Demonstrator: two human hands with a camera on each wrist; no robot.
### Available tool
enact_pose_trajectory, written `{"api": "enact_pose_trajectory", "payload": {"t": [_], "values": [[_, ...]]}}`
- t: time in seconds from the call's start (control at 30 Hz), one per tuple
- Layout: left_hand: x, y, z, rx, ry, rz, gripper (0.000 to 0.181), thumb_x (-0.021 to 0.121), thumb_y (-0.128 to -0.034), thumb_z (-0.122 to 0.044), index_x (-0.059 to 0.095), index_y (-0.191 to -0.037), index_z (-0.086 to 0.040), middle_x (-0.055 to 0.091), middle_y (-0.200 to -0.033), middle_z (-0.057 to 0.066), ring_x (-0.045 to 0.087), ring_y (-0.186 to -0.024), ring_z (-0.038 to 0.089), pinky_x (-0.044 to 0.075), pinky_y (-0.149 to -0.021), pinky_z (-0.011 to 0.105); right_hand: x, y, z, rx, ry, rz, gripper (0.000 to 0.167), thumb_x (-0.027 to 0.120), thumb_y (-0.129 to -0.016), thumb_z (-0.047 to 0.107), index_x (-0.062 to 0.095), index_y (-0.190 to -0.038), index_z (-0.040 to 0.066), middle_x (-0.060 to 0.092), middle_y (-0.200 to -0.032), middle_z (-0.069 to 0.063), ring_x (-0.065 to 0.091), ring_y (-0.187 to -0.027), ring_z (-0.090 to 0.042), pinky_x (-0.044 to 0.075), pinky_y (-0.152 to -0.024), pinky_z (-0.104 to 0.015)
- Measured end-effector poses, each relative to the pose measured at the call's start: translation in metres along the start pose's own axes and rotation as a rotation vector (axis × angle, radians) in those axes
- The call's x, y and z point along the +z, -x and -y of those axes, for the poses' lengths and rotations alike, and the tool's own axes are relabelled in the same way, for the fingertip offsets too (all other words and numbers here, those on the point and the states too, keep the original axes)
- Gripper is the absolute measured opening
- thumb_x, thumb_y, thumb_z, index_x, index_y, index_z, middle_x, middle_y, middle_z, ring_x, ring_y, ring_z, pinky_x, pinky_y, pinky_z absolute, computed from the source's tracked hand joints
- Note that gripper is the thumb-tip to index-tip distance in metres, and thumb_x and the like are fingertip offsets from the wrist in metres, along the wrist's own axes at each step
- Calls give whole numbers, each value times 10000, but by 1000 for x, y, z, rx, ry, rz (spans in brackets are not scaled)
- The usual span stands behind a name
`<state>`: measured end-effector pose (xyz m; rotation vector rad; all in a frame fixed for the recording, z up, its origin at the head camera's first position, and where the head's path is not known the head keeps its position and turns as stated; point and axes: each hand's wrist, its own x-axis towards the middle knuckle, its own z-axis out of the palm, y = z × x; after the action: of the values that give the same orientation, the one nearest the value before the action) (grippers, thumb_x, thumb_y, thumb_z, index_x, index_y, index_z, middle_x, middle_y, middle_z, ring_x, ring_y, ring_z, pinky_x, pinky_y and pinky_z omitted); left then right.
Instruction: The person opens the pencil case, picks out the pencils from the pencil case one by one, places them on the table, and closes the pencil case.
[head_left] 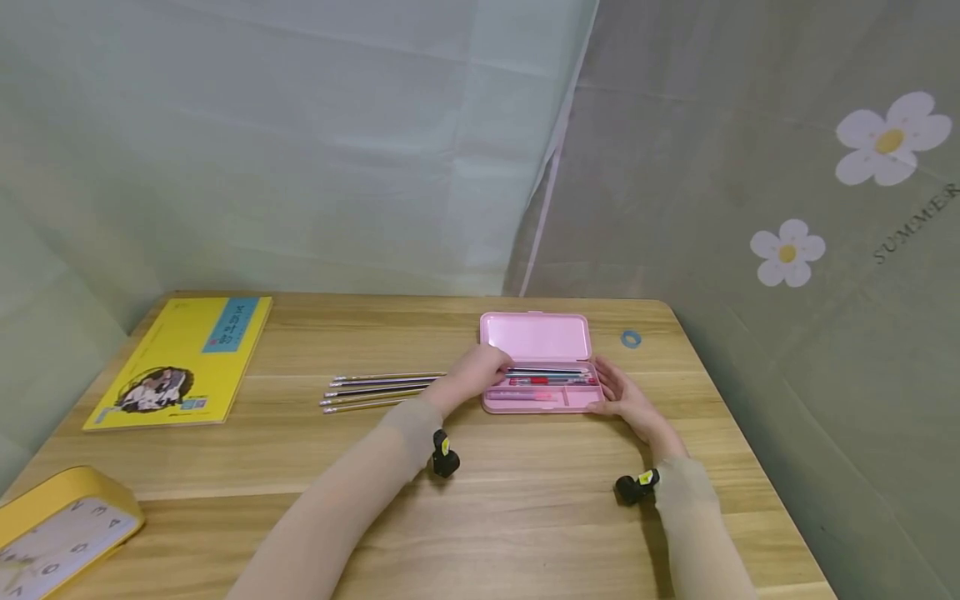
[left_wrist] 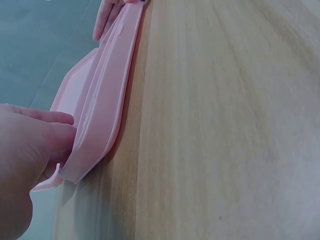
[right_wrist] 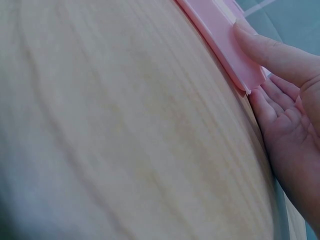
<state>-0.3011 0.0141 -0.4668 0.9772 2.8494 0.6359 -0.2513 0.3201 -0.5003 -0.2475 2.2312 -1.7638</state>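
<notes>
A pink pencil case [head_left: 536, 337] lies open on the table, its lid tipped back. Inside are several pencils [head_left: 547, 370], a red pen [head_left: 530, 382] and a pinkish highlighter-like pen [head_left: 519, 395]. My left hand [head_left: 474, 377] reaches over the case's left end, fingers bent inside, seemingly pinching a dark pencil's end; the near wall hides the fingertips in the left wrist view. At the right end, my right hand [head_left: 628, 402] grips the case, thumb [right_wrist: 270, 50] on the front wall and fingers around the end. Several striped pencils [head_left: 375, 392] lie left of the case.
A yellow book [head_left: 187, 358] lies at the table's back left. The corner of a yellow clock [head_left: 82, 517] shows at the front left. Behind the case's right side is a blue ring, perhaps tape [head_left: 631, 338]. Curtains hang behind and along the right edge.
</notes>
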Motion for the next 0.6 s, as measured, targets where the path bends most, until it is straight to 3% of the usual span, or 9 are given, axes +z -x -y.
{"api": "enact_pose_trajectory", "payload": {"t": [0.4, 0.6], "values": [[2, 0, 0, -26, 46, 14, 243, 671, -901, -52, 710, -1137, -8, 731, -999, 91, 678, -956, 200, 561, -886, 331, 0, 0, 0, 4, -2, -2, 973, 724, -830, -15, 85, -1562, 24, 119, -1634, -180, 99, -1514, -327, 110, -1216, -447], [1, 1, -1, -32, 90, -11, 230, 674, -884, -28, 718, -1107, 5, 735, -995, 106, 678, -948, 205, 567, -880, 341, -1, -1, -1, 1, -7, -1, 975, 721, -828, -26, 82, -1562, 24, 120, -1634, -181, 96, -1514, -325, 109, -1217, -435]]}}
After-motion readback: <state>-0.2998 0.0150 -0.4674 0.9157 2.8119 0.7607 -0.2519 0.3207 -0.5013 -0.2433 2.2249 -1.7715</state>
